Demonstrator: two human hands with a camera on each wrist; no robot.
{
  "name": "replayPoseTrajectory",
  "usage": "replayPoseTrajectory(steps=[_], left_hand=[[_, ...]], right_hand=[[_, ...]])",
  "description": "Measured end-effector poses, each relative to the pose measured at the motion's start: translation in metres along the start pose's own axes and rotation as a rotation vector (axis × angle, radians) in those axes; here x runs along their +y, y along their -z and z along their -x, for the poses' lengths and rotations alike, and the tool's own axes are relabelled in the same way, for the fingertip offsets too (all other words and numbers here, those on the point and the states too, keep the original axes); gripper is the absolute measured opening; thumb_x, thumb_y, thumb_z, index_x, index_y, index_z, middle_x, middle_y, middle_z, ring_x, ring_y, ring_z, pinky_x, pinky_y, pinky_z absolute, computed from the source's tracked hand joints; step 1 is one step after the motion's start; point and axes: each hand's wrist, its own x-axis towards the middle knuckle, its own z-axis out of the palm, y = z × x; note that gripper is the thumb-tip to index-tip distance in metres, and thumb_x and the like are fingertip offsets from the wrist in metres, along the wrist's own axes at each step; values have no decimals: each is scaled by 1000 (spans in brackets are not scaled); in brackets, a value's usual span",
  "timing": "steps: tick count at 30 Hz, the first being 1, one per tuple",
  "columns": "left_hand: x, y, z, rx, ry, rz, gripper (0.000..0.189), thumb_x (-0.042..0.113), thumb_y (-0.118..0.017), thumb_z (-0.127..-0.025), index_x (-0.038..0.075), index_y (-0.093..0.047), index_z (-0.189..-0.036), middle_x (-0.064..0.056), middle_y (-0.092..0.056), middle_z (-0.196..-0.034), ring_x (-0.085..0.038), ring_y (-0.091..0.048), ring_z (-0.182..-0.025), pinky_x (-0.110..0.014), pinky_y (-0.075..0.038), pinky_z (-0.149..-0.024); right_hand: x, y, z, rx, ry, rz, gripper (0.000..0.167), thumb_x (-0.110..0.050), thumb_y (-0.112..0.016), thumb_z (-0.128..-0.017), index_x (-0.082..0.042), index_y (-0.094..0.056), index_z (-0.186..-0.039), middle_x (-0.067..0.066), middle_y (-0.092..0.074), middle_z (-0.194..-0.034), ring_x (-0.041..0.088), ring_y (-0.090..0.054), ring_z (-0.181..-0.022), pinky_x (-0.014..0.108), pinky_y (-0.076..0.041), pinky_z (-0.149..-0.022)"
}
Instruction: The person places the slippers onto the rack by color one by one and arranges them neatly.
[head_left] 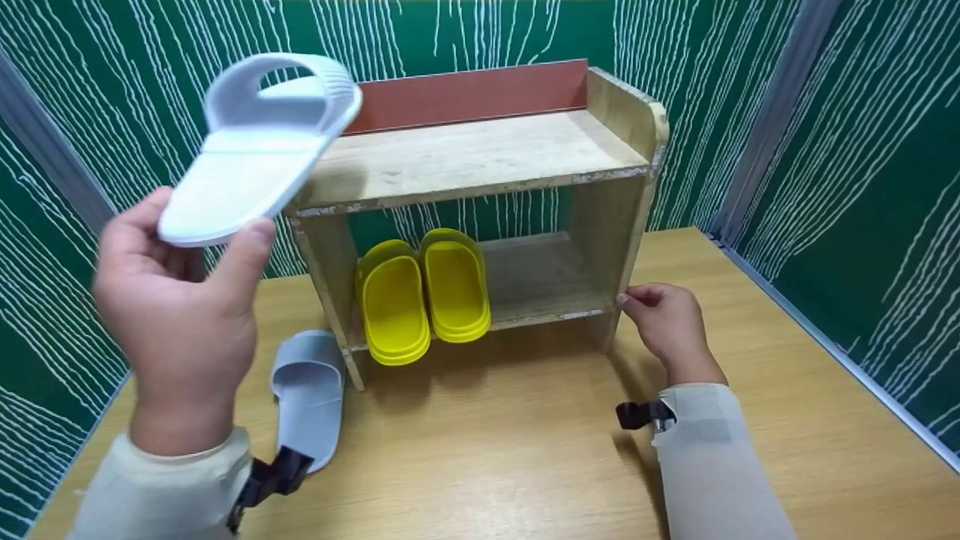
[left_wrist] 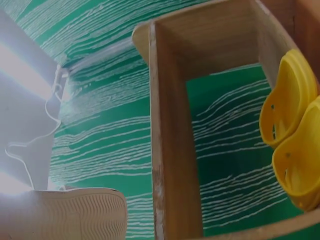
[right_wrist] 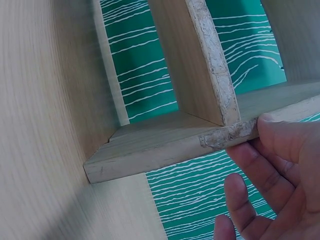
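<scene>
In the head view my left hand [head_left: 180, 307] pinches the heel end of a pale blue slide sandal [head_left: 240, 172], raised in front of the top board's left end. Its ribbed sole [left_wrist: 75, 215] shows at the bottom left of the left wrist view. A matching slide sandal [head_left: 309, 397] lies on the table left of the small wooden shoe rack [head_left: 480, 161]. My right hand [head_left: 671, 322] pinches the front edge of the rack's right side panel, thumb against fingers; the right wrist view shows this panel [right_wrist: 150, 160] up close. Two yellow clogs [head_left: 394, 311] sit on the lower shelf's left part, heels outward.
The rack stands on a wood-grain table [head_left: 495, 450], with a reddish back strip [head_left: 472, 97] along its top. Green walls [head_left: 885, 150] with white drip lines enclose the table at the back and sides. Dark camera mounts [head_left: 274, 480] sit on both wrists.
</scene>
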Motion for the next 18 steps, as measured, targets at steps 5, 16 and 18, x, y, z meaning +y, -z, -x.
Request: replayPoseTrajectory(steps=[5, 16, 18], left_hand=[[5, -17, 11, -56, 16, 30, 59, 17, -83, -91, 4, -53, -140, -6, -58, -141, -17, -59, -126, -27, -47, -113], [-5, -45, 23, -130, 124, 25, 68, 17, -85, -91, 3, -46, -145, -4, -54, -145, -14, -55, -129, -27, -46, -114], [-8, -48, 23, -122, 134, 30, 69, 17, -85, -91, 3, -45, -145, -5, -53, -144, -14, -55, -129, -28, -47, -114]], right_hand=[[2, 0, 0, 10, 19, 9, 36, -26, -62, -108, -3, -68, -135, 21, -66, -139, 40, -59, -132, 56, -45, -115], [2, 0, 0, 13, 30, 22, 37, -28, -62, -108, -4, -69, -135, 21, -66, -139, 40, -59, -132, 57, -45, -115], [2, 0, 0, 9, 17, 17, 36, -27, -63, -108, -4, -69, -135, 20, -66, -139, 40, -59, -132, 57, -44, -116]])
